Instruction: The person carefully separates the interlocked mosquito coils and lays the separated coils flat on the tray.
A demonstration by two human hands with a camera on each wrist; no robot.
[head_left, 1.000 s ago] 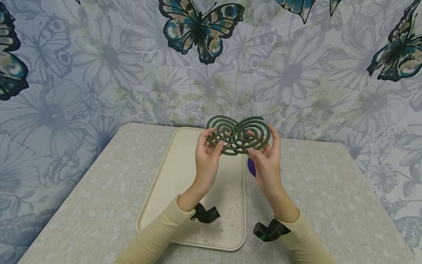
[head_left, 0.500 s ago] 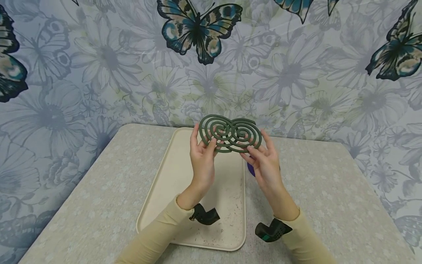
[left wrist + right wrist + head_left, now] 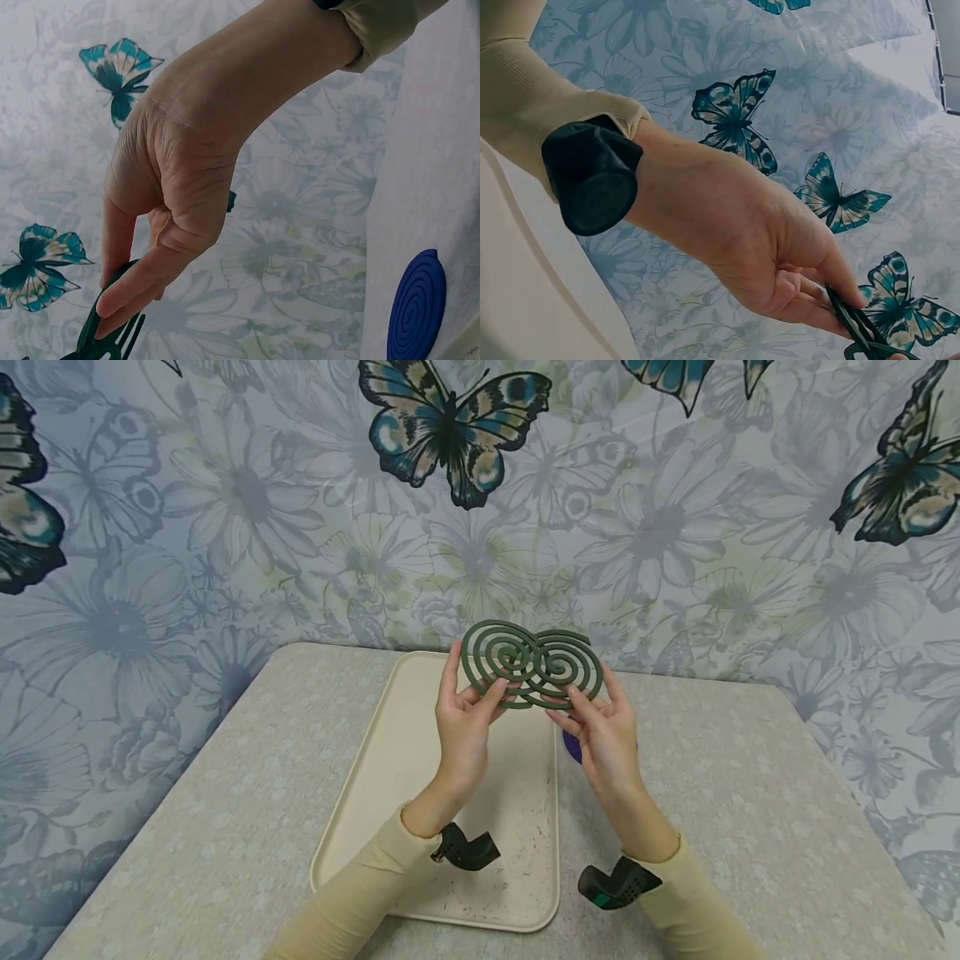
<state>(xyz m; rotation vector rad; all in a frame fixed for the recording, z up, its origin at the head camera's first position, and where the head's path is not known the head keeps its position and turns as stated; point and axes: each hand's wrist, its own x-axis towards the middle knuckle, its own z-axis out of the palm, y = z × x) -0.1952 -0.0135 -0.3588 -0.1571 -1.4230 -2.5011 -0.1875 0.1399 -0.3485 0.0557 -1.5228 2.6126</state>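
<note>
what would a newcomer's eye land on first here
Probably the overlapping green spirals, held up centrally by the left hand and right hand. Next, the big butterfly on the backdrop, at the head view's top centre. Then the purple disc beside the tray, partly hidden by the right hand.

A butterfly-printed backdrop [image 3: 315, 552] of pale grey-lilac flowers rises behind a light grey, faintly patterned table [image 3: 720, 785].
Large teal, black and cream butterflies [image 3: 453, 431] stand out boldly across the print, over softer grey daisies [image 3: 663, 527]; on the tabletop I see a cream rectangular tray [image 3: 397, 793] with rounded corners, dark specks [image 3: 517, 860] scattered over its near end, and, just beside its right edge, a flat blue-purple spiral disc [image 3: 416, 304], partly hidden from above.
</note>
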